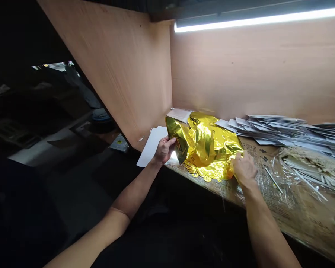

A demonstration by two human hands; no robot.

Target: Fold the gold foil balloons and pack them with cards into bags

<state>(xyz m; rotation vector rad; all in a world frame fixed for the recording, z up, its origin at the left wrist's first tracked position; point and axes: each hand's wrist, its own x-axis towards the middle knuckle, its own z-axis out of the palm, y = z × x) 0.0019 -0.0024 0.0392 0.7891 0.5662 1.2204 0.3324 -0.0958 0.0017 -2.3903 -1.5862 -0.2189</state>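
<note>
A crumpled sheet of shiny gold foil (pixel 209 143) lies spread on the workbench between my hands. My left hand (pixel 165 149) pinches its left edge, which is lifted and folded upward. At the foil's right edge my right hand (pixel 244 165) is closed, slightly blurred, with its fingers curled on the foil. Along the front, the foil's lower edge looks cut into small rounded shapes. Beneath and beside my left hand sits a white sheet of paper (pixel 150 145).
Stacks of thin white cards (pixel 276 128) line the back right. Clear plastic wrap (pixel 290 178) and a bundle of pale sheets (pixel 315 167) lie on cardboard (pixel 296 208) at right. Wooden panels (pixel 123 70) enclose the left and back; a tube light (pixel 257 19) shines above.
</note>
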